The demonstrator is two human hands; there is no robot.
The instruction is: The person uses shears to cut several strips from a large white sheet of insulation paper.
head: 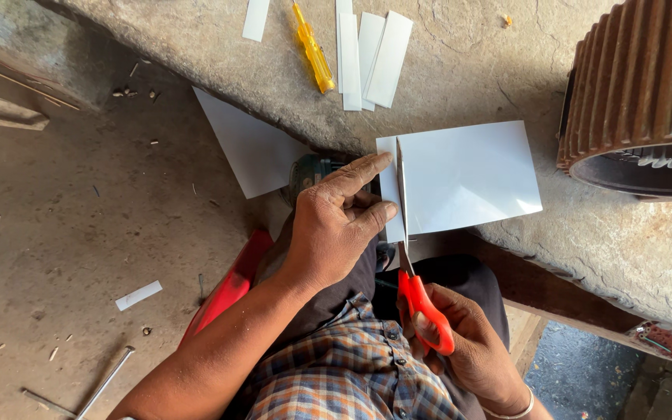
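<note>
The left hand (336,222) pinches the left edge of a white sheet (468,179), thumb and fingers closed on the narrow strip left of the cut. The right hand (460,342) grips red-handled scissors (418,288), fingers through the loops, blades running up into the sheet near its left edge. The sheet lies over the stone slab's (507,70) near edge, partly overhanging. At the slab's far edge lie cut white strips (371,58) and, just left of them, a yellow screwdriver (313,48). A ribbed brown motor housing (639,85) stands at the slab's right edge. Another white sheet (246,152) hangs off the slab's left edge.
</note>
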